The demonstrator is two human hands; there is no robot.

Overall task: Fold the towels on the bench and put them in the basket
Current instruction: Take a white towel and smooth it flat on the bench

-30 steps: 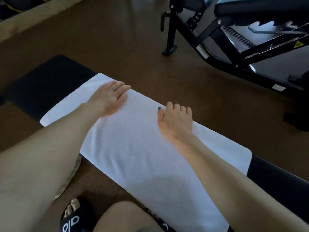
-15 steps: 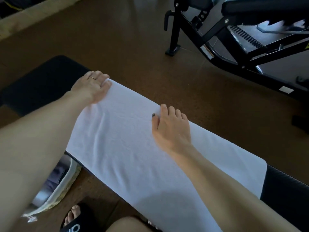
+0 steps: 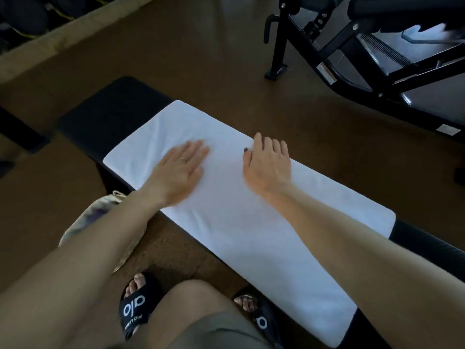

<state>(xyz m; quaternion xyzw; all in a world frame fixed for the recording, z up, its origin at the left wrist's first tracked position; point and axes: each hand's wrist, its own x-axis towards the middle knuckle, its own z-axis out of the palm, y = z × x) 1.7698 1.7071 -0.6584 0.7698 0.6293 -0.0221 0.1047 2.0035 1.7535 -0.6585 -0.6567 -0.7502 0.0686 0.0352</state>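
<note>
So the white towel (image 3: 241, 217) is laid out flat along the black padded desk (image 3: 118, 109), covering most of the top, with bare padding showing at the far left end and again at the right (image 3: 427, 245). Both hands are flat on it, palms down. The left hand (image 3: 180, 173) sits toward the left part of the towel, fingers straight and close together, a ring on one of them. The right hand (image 3: 268, 167) is near the far edge, fingers straight and slightly spread, dark polish on the thumbnail. Neither is gripping anything, just pressing on the cloth.

The basket (image 3: 100, 220) is on the floor just below the desk's near edge, but the left forearm covers most of it, so I can't tell what's inside. Black slides (image 3: 137, 303) on the feet down by the desk. Across the brown floor (image 3: 201, 59) there's a black gym machine frame (image 3: 352, 56), well apart from the towel.
</note>
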